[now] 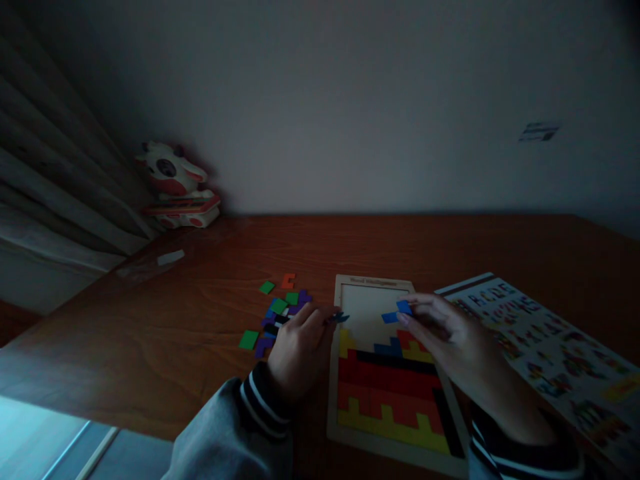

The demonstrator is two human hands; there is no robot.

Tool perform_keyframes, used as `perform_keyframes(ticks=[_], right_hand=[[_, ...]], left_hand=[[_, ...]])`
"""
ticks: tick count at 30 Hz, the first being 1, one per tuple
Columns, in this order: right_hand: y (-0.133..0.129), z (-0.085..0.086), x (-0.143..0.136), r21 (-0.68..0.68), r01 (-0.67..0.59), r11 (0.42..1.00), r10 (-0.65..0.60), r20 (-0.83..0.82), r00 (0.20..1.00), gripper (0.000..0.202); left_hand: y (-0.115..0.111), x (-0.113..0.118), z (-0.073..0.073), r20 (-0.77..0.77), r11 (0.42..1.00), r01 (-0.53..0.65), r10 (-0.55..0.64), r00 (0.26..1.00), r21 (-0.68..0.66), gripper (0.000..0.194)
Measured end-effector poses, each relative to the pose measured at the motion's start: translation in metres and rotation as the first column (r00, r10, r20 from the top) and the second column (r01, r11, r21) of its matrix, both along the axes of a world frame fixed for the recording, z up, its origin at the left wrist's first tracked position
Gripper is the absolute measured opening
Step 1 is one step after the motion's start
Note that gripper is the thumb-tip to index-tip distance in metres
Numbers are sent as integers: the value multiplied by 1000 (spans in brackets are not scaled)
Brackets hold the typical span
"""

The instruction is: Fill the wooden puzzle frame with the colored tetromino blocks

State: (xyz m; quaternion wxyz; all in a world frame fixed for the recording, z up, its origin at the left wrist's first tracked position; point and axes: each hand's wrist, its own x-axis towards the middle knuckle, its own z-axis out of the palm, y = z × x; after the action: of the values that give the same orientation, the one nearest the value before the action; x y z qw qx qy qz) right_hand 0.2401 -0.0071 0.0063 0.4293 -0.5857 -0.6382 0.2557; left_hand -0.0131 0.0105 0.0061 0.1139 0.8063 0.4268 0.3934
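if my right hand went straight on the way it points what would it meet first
Probably the dark piece at the fingertips of the left hand, across the tray, with the blue piece in the right hand leading. Depth is unclear, so it might pass over or beyond.

A: ok what's that cuff (265, 403) like, colourwise?
B: black with white stripes, grey sleeve (233, 433)
A: and the tray pieces (390, 378)?
B: red, yellow, black, blue. loose pieces (249, 340): green, purple, orange, some black
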Motion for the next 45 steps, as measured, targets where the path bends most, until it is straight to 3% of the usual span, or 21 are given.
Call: perform_keyframes(ticks=[7,12,18,26,30,33,36,45], right_hand=[[-4,16,-13,7,-73,997,72,126,989,31],[-4,16,-16,20,-46,999,45,68,997,35],[-8,20,-23,-39,-169,985,171,62,983,20],[-4,12,-6,77,-83,994,70,161,985,22],[-8,13,-4,58,-96,994,81,220,972,23],[-13,23,-15,35,-213,976,200,230,953,21],[-14,29,-24,27,-300,953,288,214,933,20],[-8,19,-28,69,-257,964,242,174,954,14]], left_hand=[[0,0,2,31,1000,-11,11,999,-17,19],[-2,1,3,87,997,21,-15,996,-69,19],[-3,1,2,97,989,58,-45,994,-136,17],[-2,-1,7,117,992,-22,36,992,-122,9],[-7,2,6,168,978,79,-47,985,-192,9],[-9,3,6,194,955,173,-127,973,-242,8],[-10,3,9,215,942,188,-130,968,-278,9],[-13,1,11,316,891,281,-169,934,-355,12]])
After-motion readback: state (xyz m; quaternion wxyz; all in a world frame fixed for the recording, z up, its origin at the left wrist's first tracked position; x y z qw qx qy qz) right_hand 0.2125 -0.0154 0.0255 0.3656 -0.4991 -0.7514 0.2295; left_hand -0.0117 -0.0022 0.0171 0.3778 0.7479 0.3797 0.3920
